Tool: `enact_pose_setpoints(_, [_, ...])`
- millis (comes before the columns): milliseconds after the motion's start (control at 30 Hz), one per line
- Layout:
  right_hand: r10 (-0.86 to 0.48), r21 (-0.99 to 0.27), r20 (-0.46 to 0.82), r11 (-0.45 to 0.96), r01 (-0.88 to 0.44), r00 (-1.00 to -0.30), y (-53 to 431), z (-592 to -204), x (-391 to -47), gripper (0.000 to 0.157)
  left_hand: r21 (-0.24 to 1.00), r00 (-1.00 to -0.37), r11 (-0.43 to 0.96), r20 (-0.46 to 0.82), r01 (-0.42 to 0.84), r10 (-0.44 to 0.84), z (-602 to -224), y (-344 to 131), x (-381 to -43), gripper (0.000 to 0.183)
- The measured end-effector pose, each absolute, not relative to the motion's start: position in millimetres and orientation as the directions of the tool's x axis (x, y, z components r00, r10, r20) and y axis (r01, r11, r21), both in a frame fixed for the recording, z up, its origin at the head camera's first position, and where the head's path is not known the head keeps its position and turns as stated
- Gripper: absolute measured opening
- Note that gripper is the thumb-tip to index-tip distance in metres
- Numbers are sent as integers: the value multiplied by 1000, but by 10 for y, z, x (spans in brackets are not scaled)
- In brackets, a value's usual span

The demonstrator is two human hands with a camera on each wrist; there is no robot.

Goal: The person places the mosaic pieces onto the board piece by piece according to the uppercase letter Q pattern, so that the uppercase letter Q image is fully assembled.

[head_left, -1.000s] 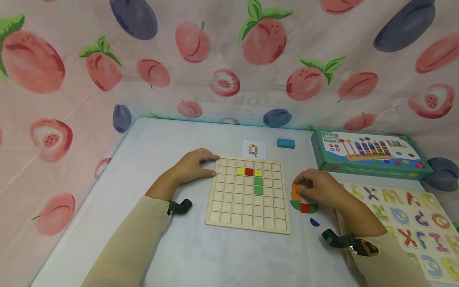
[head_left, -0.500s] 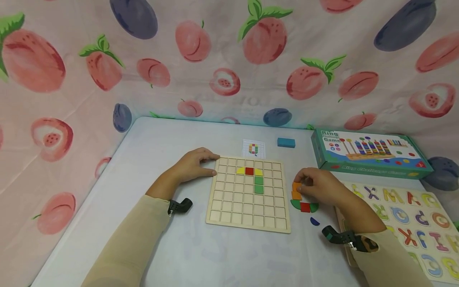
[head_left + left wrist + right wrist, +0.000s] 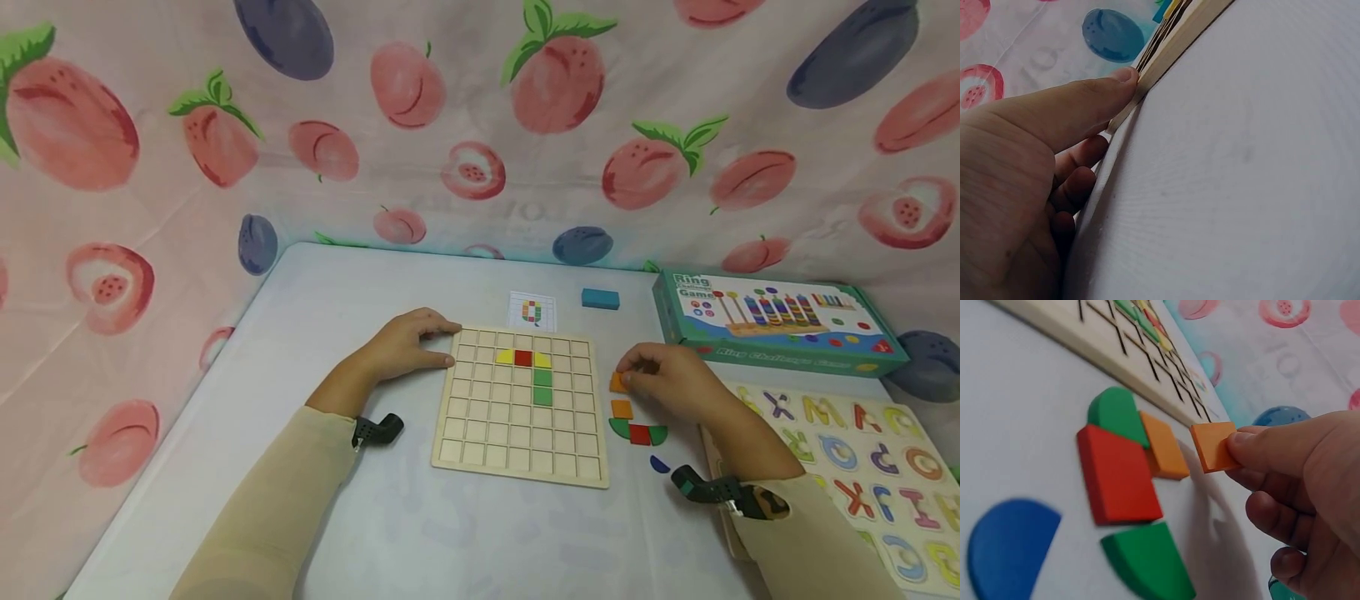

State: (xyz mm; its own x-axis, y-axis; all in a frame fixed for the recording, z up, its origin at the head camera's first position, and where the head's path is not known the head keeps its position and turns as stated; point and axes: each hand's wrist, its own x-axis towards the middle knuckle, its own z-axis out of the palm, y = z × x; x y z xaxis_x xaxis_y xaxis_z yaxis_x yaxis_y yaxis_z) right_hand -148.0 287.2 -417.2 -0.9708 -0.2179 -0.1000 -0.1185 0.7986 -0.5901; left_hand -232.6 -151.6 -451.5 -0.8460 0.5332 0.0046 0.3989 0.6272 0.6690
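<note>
My right hand (image 3: 667, 379) pinches an orange square tile (image 3: 1211, 446) between thumb and fingers, raised off the table in the right wrist view. Near it lie a second orange square (image 3: 621, 409), a red square (image 3: 1119, 478), two green quarter-round pieces (image 3: 1150, 562) and a blue half-round piece (image 3: 1010, 550). With thumb and index fingertips, my left hand (image 3: 412, 343) touches the left edge and upper left corner of a wooden grid board (image 3: 517, 433). On the board sit two yellow quarter-round pieces (image 3: 506, 357) flanking a red square (image 3: 523, 358), with two green squares (image 3: 542, 387) below the right one.
Behind the board lies a pattern card (image 3: 532, 312), beside a blue block (image 3: 601, 299). At the right stand a green ring game box (image 3: 780, 321) and an alphabet puzzle board (image 3: 847, 454). Fruit-printed cloth (image 3: 465, 100) hangs behind the white table.
My right hand has drawn one orange square away from the other, slightly up and back, leaving a gap between them. The left hand stays at the board's edge.
</note>
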Motion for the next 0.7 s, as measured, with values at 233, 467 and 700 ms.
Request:
enact_pose_setpoints(233, [-194, -618, -101, 781, -91, -976, 2766, -4116, -1568, 8, 672, -848, 629, -3, 390, 529, -4525, -1511, -2336, 55])
enact_pose_setpoints(467, [-197, -660, -86, 746, -92, -977, 2527, -4080, -1670, 7, 667, -852, 640, -15, 381, 523, -4501, -1502, -2325, 55])
enact_pose_setpoints(700, [-213, -701, -130, 710, -62, -968, 2224, -4064, -1756, 7, 667, -852, 639, -12, 383, 524, -4497, -1508, -2318, 55])
